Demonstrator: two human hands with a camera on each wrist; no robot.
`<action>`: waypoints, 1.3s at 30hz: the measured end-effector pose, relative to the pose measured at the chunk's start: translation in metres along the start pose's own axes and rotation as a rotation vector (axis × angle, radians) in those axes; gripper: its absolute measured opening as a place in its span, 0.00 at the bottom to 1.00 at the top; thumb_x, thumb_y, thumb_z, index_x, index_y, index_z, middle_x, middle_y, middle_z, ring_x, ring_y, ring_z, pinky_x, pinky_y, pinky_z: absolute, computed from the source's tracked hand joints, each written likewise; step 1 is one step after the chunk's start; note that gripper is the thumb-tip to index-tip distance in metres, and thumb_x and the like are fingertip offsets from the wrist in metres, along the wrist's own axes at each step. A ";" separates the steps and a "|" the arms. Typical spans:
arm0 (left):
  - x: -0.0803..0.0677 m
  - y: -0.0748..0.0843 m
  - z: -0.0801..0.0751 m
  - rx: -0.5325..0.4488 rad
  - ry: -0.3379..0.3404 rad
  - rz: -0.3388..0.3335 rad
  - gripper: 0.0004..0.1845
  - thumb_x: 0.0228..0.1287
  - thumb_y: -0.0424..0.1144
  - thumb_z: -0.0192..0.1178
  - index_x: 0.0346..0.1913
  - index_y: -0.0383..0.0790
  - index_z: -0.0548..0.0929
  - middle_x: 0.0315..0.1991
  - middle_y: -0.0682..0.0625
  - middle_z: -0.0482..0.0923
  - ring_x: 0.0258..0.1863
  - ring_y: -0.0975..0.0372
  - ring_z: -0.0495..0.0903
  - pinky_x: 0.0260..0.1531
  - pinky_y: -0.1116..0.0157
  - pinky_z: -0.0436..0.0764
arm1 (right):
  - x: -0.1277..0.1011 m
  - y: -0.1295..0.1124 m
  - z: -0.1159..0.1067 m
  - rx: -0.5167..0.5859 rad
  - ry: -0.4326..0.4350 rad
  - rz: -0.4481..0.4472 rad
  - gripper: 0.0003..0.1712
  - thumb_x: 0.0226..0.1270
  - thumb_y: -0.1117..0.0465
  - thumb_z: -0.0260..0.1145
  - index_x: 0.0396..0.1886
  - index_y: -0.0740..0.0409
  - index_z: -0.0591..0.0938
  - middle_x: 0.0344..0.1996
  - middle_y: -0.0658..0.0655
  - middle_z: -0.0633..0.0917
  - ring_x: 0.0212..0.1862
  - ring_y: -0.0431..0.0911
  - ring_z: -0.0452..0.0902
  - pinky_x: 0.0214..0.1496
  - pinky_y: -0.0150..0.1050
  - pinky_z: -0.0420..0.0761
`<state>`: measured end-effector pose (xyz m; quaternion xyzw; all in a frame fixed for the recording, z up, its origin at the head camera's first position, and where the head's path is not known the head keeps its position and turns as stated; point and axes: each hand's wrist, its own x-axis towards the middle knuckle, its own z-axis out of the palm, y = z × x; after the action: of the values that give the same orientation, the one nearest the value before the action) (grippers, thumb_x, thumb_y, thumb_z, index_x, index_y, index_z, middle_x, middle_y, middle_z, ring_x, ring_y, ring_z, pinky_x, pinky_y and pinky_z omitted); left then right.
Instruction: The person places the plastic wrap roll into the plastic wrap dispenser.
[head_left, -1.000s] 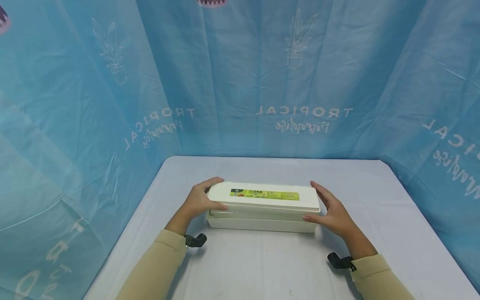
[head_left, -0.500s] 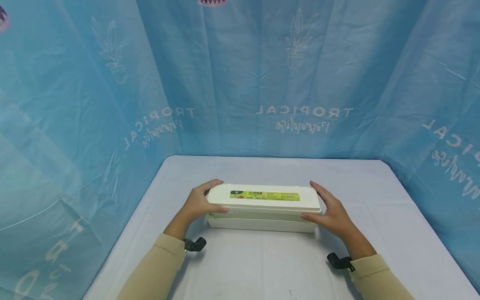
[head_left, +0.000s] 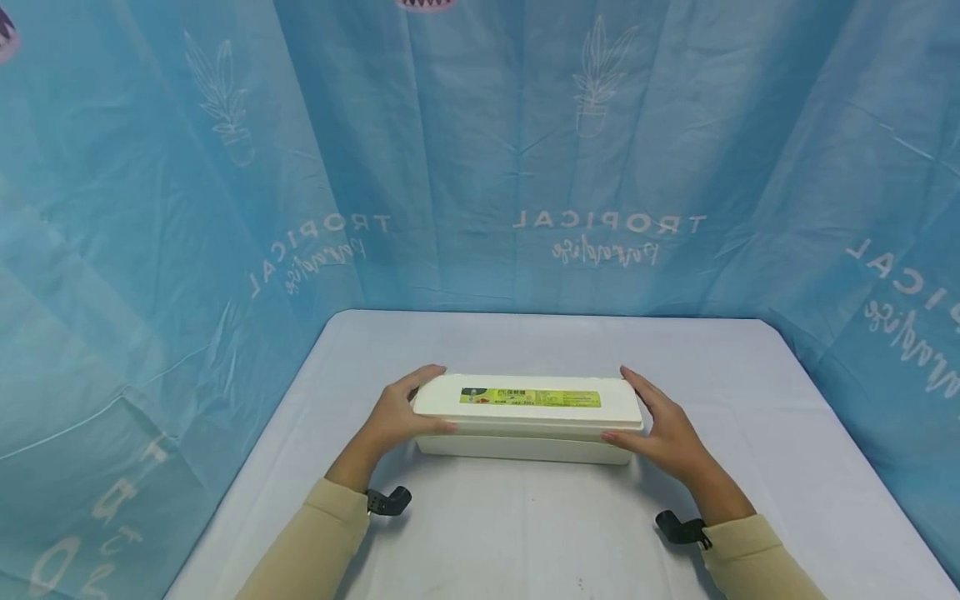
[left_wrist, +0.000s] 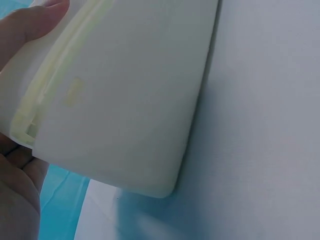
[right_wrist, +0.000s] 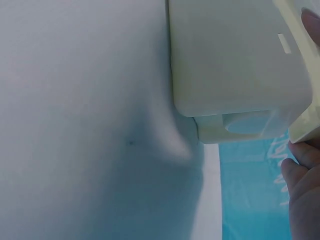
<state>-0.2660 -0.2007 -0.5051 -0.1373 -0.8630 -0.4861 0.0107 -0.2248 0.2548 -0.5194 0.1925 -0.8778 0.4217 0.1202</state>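
Note:
A long white plastic box stands on the table, its lid (head_left: 435, 406) over the lower body (head_left: 517, 448). On top is a yellow-green label (head_left: 529, 397). My left hand (head_left: 393, 415) grips the left end of the lid, thumb along the front edge and fingers round the back. At the other end my right hand (head_left: 667, 429) holds the lid the same way. In the left wrist view, the lid's rim (left_wrist: 30, 112) sits against the upper edge of the body (left_wrist: 130, 100). The right wrist view shows the body (right_wrist: 235, 60) with a rounded recess at its end.
White cloth covers the table (head_left: 480, 533). Blue printed curtains (head_left: 465, 167) enclose its back and both sides. A black wrist camera (head_left: 390, 502) is strapped at the left wrist, another black camera (head_left: 678, 528) at the right.
Both hands have lowered the lid slightly onto the body, and the gap along the front has narrowed. The body has stayed in place.

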 end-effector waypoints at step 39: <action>-0.010 -0.006 0.009 0.081 -0.006 0.083 0.64 0.32 0.61 0.89 0.79 0.51 0.72 0.77 0.54 0.66 0.77 0.53 0.62 0.75 0.42 0.61 | -0.013 0.005 0.007 -0.010 0.004 0.069 0.70 0.44 0.42 0.90 0.84 0.56 0.63 0.78 0.61 0.67 0.77 0.63 0.61 0.72 0.69 0.66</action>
<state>-0.2570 -0.1986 -0.5164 -0.1739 -0.8756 -0.4494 0.0339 -0.2154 0.2548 -0.5319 0.1609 -0.8858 0.4216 0.1083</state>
